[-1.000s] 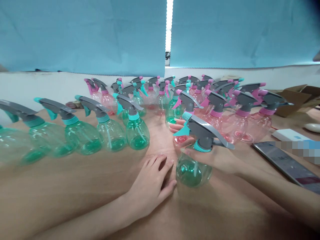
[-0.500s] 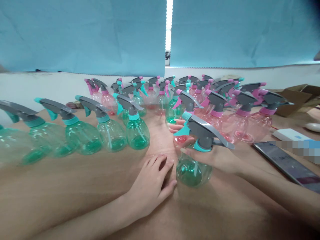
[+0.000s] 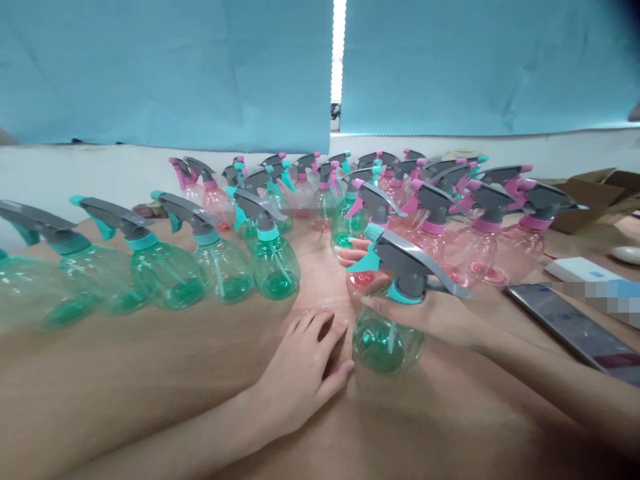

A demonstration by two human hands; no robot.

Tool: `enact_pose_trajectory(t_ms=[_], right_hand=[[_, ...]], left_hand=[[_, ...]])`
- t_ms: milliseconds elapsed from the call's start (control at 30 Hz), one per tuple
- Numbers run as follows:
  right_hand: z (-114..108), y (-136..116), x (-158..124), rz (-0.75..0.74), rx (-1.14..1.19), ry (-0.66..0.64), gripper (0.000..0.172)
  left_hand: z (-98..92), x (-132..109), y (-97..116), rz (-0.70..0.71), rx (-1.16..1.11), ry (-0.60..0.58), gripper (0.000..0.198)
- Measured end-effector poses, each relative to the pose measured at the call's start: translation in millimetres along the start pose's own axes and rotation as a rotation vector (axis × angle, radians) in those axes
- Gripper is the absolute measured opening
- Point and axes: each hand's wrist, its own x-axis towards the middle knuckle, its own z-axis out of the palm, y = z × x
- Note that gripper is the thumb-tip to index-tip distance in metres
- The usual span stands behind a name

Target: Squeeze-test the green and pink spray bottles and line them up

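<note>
My right hand [image 3: 434, 315] is wrapped round the neck of a clear green spray bottle [image 3: 385, 343] with a grey head and teal trigger, standing on the wooden table [image 3: 150, 380]. My left hand [image 3: 306, 367] lies flat on the table just left of that bottle, fingers stretched out, its thumb close to the bottle's base. A row of green spray bottles [image 3: 220, 263] stands to the left. Several pink spray bottles [image 3: 480, 240] stand behind and right of the held bottle.
More pink and green bottles [image 3: 320, 193] crowd the back of the table before a white ledge and blue curtains. A phone [image 3: 570, 327] and a white box [image 3: 580, 270] lie at the right. A cardboard box [image 3: 595, 193] sits at the far right.
</note>
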Motion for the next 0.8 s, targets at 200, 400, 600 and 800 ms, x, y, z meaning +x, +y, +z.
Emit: enact_pose_trajectory(t_ms=[200,400,600,800], right_hand=[[0.3,0.1,1.5,-0.027,0.070,-0.026,0.010],[0.4,0.3,1.5,-0.013,0.046,-0.026,0.011],[1.0,-0.9,1.1,-0.023,0.145,-0.064,0.009],[-0.1,-2.9,2.5,-0.061,0.123,-0.060,0.005]], left_hand=[[0.3,-0.5,-0.2,0.001,-0.003,0.007,0.040],[0.6,-0.9,-0.4,-0.003,0.008,-0.005,0.042],[0.3,-0.5,0.0,0.001,-0.006,0.016,0.039],[-0.1,-0.2,0.0,-0.002,-0.005,0.004,0.040]])
